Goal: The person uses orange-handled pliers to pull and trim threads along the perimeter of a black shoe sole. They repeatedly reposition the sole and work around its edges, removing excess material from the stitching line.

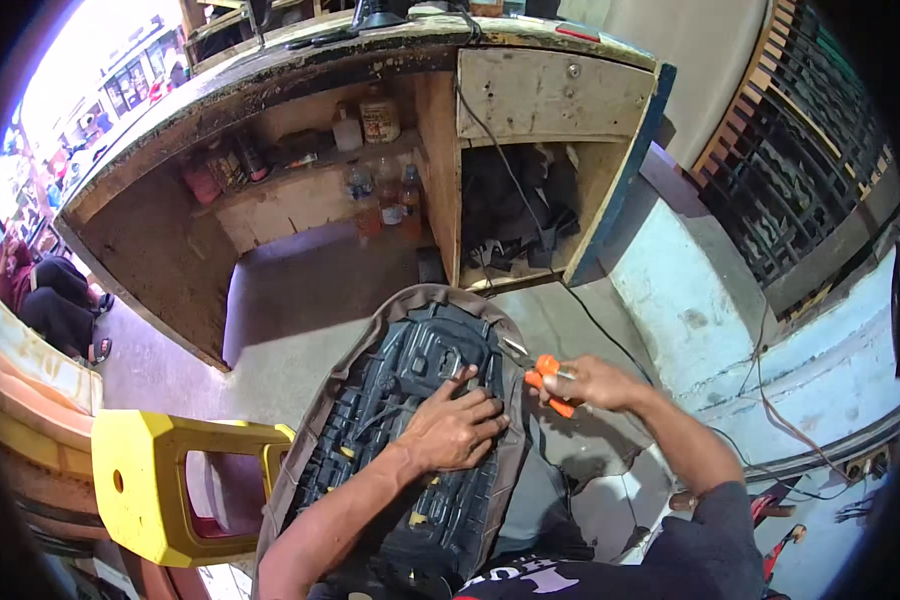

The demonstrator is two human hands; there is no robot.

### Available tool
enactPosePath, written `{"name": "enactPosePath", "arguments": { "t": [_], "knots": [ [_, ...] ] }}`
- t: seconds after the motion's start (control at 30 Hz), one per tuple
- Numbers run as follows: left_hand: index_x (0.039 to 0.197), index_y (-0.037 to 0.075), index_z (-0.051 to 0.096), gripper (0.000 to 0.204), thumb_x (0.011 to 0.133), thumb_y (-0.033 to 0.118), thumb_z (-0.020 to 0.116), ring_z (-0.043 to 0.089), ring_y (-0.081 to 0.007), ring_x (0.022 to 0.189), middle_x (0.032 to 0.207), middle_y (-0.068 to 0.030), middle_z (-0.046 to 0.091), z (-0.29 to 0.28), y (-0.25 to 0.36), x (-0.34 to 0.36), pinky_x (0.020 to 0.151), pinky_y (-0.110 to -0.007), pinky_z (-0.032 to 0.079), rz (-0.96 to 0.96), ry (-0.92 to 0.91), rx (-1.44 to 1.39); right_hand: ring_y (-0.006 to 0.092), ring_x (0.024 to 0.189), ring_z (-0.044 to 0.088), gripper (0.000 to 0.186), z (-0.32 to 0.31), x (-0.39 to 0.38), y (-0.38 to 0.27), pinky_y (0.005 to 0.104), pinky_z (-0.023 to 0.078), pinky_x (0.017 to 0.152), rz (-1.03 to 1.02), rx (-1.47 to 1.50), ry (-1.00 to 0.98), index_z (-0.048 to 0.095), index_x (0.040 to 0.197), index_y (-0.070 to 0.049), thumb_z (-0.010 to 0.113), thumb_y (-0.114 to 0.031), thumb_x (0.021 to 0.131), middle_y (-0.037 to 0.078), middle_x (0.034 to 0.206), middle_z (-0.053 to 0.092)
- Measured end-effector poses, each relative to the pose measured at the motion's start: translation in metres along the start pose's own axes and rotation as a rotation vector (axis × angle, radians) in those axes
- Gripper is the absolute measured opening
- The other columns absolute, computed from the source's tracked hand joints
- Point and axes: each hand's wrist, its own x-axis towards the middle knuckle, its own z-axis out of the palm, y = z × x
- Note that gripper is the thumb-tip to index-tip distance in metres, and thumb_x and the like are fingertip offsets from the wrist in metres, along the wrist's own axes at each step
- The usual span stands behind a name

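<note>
An upturned motorcycle seat (pixel 435 345) lies across my lap, its ribbed black plastic base facing up. A grey-brown cover (pixel 506 470) is folded over the rim of the base. My left hand (pixel 452 428) rests on the base near its right edge, fingers spread and holding nothing. In my right hand (pixel 598 383) is a pair of pliers (pixel 547 367) with orange handles, and my fingers are closed around them. The metal jaws point up and left, at the right edge of the seat's cover. Whether they grip the cover is too small to tell.
A worn wooden desk (pixel 448 185) stands ahead, with bottles (pixel 378 115) on its shelf and dark scraps (pixel 525 205) in its right compartment. A yellow plastic stool (pixel 155 490) is at my left. A black cable (pixel 605 325) runs over the floor. Someone sits far left (pixel 55 300).
</note>
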Motion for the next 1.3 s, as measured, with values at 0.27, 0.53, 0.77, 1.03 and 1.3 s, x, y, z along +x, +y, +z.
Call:
{"name": "enactPosePath", "arguments": {
  "t": [0.27,0.53,0.77,1.03,1.3],
  "knots": [
    [0.12,0.015,0.075,0.038,0.082,0.024,0.075,0.06,-0.02,0.122,0.119,-0.002,0.068,-0.001,0.0,0.001,0.124,-0.058,0.026,0.001,0.017,-0.016,0.0247,0.097,0.071,0.05,-0.016,-0.003,-0.024,0.0357,0.061,0.072,0.012,0.092,-0.038,0.065,0.11,0.006,0.058,-0.044,0.105,0.018,0.106,0.07],
    [0.121,0.017,0.074,0.039,0.082,0.026,0.074,0.059,-0.0184,0.122,0.118,-0.0006,0.066,-0.006,-0.002,0.002,0.125,-0.057,0.024,0.015,-0.026,0.019,0.0401,0.082,0.066,0.042,-0.008,0.005,-0.017,0.052,0.051,0.074,-0.389,-0.72,0.234,0.069,0.109,-0.002,0.066,-0.042,0.098,0.022,0.096,0.069],
    [0.122,0.017,0.074,0.04,0.083,0.025,0.075,0.058,-0.0199,0.123,0.119,-0.0023,0.067,-0.005,0.0,0.001,0.125,-0.058,0.025,0.024,0.013,0.0,0.0222,0.067,0.059,0.063,-0.033,0.013,-0.059,0.0414,0.047,0.064,0.122,-0.123,-0.041,0.068,0.089,0.005,0.064,-0.056,0.098,0.011,0.071,0.062],
    [0.123,0.017,0.074,0.04,0.083,0.024,0.075,0.059,-0.0198,0.121,0.12,-0.0019,0.067,-0.003,0.004,0.002,0.125,-0.057,0.025,0.03,0.012,-0.01,0.0446,0.08,0.068,0.028,-0.015,0.003,-0.031,0.0517,0.052,0.072,-0.568,-0.905,0.33,0.067,0.103,0.003,0.069,-0.025,0.096,0.026,0.083,0.068],
    [0.124,0.017,0.074,0.04,0.085,0.024,0.074,0.059,-0.0205,0.123,0.119,-0.0029,0.067,-0.004,0.004,0.001,0.125,-0.057,0.024,0.039,0.02,-0.016,0.0386,0.073,0.069,0.061,-0.043,0.014,-0.083,0.0497,0.052,0.07,0.122,-0.398,-0.099,0.069,0.116,0.002,0.058,-0.056,0.101,0.02,0.078,0.07]
  ]
}}
